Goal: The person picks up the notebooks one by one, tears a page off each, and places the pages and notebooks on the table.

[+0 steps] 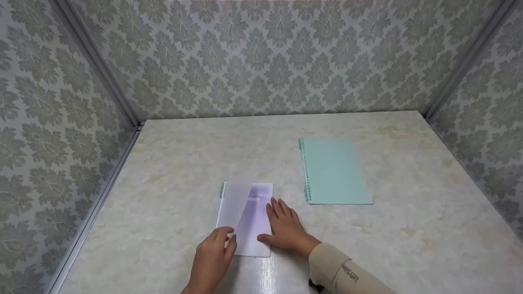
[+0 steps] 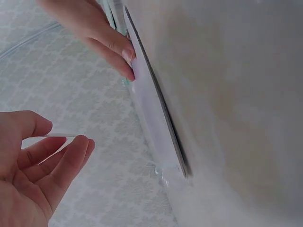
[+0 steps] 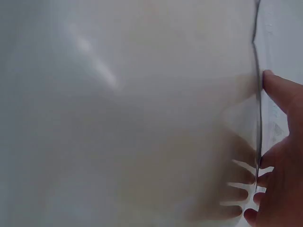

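A small purple notebook (image 1: 256,224) with ring binding on its left side lies near the front of the table. Its translucent cover (image 1: 237,198) is lifted and bent toward the left, and the printed letters "dom" show on the page beneath. My left hand (image 1: 213,255) pinches the cover near its lower corner between thumb and fingers; the left wrist view shows this thin sheet edge-on. Along the notebook's right edge rests my right hand (image 1: 287,229), fingers extended and spread. In the right wrist view the right hand (image 3: 286,161) touches the notebook's edge.
A larger mint-green ring-bound notebook (image 1: 337,171) lies closed to the right and farther back on the marble-patterned table (image 1: 408,228). Patterned wall panels (image 1: 261,57) stand behind the table and on both sides.
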### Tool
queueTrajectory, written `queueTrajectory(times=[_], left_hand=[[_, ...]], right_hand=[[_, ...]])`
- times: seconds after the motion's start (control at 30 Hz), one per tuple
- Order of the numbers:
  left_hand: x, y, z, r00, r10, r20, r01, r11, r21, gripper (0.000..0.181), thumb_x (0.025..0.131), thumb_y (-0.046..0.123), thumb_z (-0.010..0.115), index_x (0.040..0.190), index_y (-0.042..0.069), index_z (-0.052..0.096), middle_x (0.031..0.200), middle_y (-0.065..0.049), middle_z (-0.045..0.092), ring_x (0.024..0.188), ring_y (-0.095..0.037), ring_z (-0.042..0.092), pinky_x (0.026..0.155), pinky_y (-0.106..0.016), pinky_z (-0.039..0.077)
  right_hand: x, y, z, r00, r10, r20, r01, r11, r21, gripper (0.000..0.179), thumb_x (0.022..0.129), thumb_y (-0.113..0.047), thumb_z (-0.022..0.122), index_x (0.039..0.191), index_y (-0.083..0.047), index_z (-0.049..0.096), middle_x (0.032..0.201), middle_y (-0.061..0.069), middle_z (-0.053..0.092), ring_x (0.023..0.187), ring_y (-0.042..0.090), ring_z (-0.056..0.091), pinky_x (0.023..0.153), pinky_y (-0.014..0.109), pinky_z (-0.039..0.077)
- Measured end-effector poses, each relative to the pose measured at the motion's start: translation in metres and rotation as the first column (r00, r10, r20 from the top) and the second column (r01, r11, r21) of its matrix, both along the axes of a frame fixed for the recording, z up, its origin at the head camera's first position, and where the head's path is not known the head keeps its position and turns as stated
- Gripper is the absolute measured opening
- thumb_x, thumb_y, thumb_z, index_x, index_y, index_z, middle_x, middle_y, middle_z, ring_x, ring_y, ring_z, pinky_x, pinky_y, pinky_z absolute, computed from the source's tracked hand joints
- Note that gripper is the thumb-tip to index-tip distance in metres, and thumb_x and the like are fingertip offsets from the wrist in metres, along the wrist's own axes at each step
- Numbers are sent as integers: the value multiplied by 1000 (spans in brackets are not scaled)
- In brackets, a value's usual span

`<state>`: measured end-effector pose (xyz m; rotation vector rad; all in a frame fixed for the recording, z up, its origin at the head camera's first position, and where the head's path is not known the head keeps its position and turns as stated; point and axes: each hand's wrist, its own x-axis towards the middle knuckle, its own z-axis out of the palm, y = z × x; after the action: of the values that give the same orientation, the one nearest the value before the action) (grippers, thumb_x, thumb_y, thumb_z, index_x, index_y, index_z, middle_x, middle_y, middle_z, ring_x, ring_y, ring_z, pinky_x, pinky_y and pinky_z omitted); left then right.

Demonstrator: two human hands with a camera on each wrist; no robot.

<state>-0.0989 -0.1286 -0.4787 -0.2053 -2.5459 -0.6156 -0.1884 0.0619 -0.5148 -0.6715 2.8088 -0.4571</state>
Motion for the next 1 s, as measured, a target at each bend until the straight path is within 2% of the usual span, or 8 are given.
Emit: queueTrajectory(times=[0.27, 0.4, 0.47, 0.57, 0.67, 0.77, 0.83, 1.0], left_hand=[[0, 4, -5, 1000, -7, 15, 7, 1000, -20, 12, 78, 11, 68, 87, 9, 61, 79, -4, 66, 65, -12, 65, 53, -22, 51], [0, 5, -6, 999, -11, 39, 12, 1000, -25, 14, 78, 13, 69, 89, 9, 61, 80, -4, 66, 67, -13, 65, 54, -24, 52], [0, 4, -6, 999, -12, 40, 13, 999, -35, 15, 78, 12, 70, 90, 9, 61, 82, -5, 66, 68, -16, 66, 56, -27, 53], [1, 4, -8, 999, -13, 47, 15, 999, -51, 19, 76, 14, 72, 91, 9, 61, 84, -5, 66, 72, -18, 66, 60, -30, 53], [2, 3, -9, 997, -19, 79, 23, 998, -54, 26, 75, 21, 74, 94, 9, 61, 87, -6, 66, 75, -19, 65, 62, -31, 53], [2, 2, -10, 995, -35, 90, 41, 997, -64, 36, 74, 30, 75, 98, 9, 60, 91, -6, 65, 79, -19, 63, 67, -33, 54], [2, 1, -10, 996, -47, 81, 53, 996, -75, 42, 74, 37, 74, 101, 9, 60, 94, -6, 64, 81, -19, 62, 68, -34, 54], [2, -3, -11, 998, -58, -2, 57, 993, -105, 53, 69, 46, 75, 104, 9, 60, 96, -6, 64, 83, -20, 62, 68, -35, 54]], right_hand=[[4, -7, 3, 992, -37, -117, 34, 999, -30, 74, 82, -53, 58, 138, -7, 41, 148, 16, 28, 135, 34, 24, 106, 51, 26], [6, -11, 8, 983, -132, -126, 112, 981, -155, 69, 79, -48, 65, 137, -16, 45, 110, 8, 53, 100, 22, 43, 88, 40, 35], [6, -13, 12, 985, -169, -34, 154, 949, -275, 73, 80, -41, 66, 141, -16, 37, 93, 2, 53, 85, 16, 43, 79, 33, 37], [6, -14, 19, 965, -183, 187, 254, 826, -503, 74, 85, -26, 62, 145, -8, 24, 85, 0, 57, 75, 11, 51, 73, 27, 43], [5, -16, 28, 904, -105, 415, 389, 605, -695, 68, 88, -15, 56, 144, -1, 20, 91, 6, 62, 77, 14, 63, 72, 26, 49], [6, -18, 37, 848, -17, 530, 479, 453, -752, 57, 89, -11, 50, 141, 0, 27, 98, 10, 64, 83, 15, 67, 77, 28, 52], [8, -19, 43, 827, 24, 561, 504, 411, -760, 52, 89, -10, 47, 138, 0, 33, 100, 10, 64, 85, 15, 67, 79, 29, 53], [14, -21, 56, 831, 88, 549, 484, 373, -792, 44, 92, -11, 44, 134, -1, 40, 106, 11, 64, 91, 17, 67, 83, 28, 52]])
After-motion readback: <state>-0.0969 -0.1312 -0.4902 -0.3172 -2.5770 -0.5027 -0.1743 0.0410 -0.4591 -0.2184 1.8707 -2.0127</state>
